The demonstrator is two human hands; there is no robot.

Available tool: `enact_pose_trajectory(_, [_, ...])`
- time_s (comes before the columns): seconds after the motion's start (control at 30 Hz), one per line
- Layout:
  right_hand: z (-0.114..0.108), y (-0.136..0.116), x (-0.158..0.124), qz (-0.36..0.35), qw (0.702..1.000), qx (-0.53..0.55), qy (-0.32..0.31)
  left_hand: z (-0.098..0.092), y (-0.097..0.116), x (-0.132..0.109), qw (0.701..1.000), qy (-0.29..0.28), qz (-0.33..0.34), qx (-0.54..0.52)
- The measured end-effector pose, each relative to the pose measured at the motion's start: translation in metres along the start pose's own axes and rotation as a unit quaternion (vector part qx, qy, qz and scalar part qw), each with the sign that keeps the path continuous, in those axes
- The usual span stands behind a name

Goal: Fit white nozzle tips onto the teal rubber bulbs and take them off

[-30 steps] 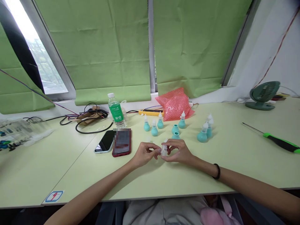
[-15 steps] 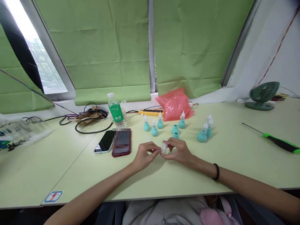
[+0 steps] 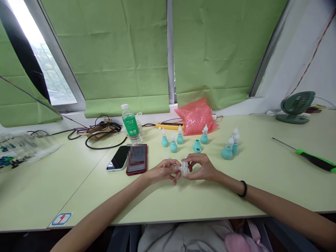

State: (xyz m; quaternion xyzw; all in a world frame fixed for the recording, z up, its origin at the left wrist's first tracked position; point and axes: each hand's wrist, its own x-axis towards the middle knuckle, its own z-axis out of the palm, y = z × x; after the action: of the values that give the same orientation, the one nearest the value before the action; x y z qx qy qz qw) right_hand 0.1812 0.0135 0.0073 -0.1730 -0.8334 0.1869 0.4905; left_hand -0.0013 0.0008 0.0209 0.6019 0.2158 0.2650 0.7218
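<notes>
My right hand [image 3: 201,166] pinches a small clear plastic nozzle piece [image 3: 185,168] between thumb and fingers, just above the table. From the other side my left hand [image 3: 165,170] closes thumb and forefinger on the narrow end of that piece, its lower fingers curled loosely. Whether a separate tip sits in the left fingers is too small to tell. Beyond the hands stand several turquoise bulbs with clear pointed nozzles [image 3: 173,144]. Two turquoise bulbs without nozzles [image 3: 196,144] stand just past my right hand. To the right is a close pair of nozzled bulbs [image 3: 227,151].
Two phones [image 3: 137,159] lie left of my hands, with a water bottle [image 3: 130,123] behind them. Pink bubble wrap [image 3: 198,117] and a yellow tool [image 3: 169,126] are at the back. A screwdriver [image 3: 312,158] and a small fan [image 3: 295,108] are at right; cables [image 3: 105,127] tangle at left.
My left hand has turned and its lower fingers have loosened downward. The clear nozzle piece shows more between the hands. The bulbs on the table have stayed put.
</notes>
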Motion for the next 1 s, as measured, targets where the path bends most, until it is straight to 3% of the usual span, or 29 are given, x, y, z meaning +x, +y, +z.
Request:
enact_pose_trajectory(0.13, [0.001,-0.003,-0.001,0.046,0.994,0.097,-0.038,-0.006,-0.002,-0.002,0.995,-0.069,-0.035,-0.062])
enact_pose_trajectory(0.27, [-0.004,0.003,-0.001,0.089,0.982,0.14,-0.094,-0.011,0.0,-0.004,0.993,-0.098,-0.051,-0.046])
enact_pose_trajectory(0.4, [-0.009,0.007,0.0,0.09,0.992,0.074,-0.04,-0.013,0.005,-0.004,0.998,-0.025,-0.028,0.048])
enact_pose_trajectory(0.53, [-0.013,0.012,0.001,0.011,0.997,-0.08,0.015,-0.015,0.001,0.0,0.98,0.094,0.019,0.177])
enact_pose_trajectory(0.6, [-0.015,0.016,0.001,-0.028,0.989,-0.145,0.011,-0.016,-0.004,0.001,0.952,0.147,0.042,0.265])
enact_pose_trajectory(0.67, [-0.016,0.021,0.001,-0.047,0.981,-0.191,0.002,-0.017,-0.007,0.001,0.904,0.193,0.071,0.375])
enact_pose_trajectory(0.83, [-0.016,0.031,0.0,-0.038,0.961,-0.272,-0.036,-0.018,-0.012,0.0,0.732,0.262,0.111,0.619])
enact_pose_trajectory(0.9, [-0.014,0.032,0.0,-0.04,0.95,-0.305,-0.057,-0.019,-0.013,0.001,0.703,0.266,0.094,0.653])
enact_pose_trajectory(1.0, [-0.009,0.03,-0.003,-0.043,0.93,-0.354,-0.091,-0.021,-0.015,0.002,0.691,0.262,0.065,0.671])
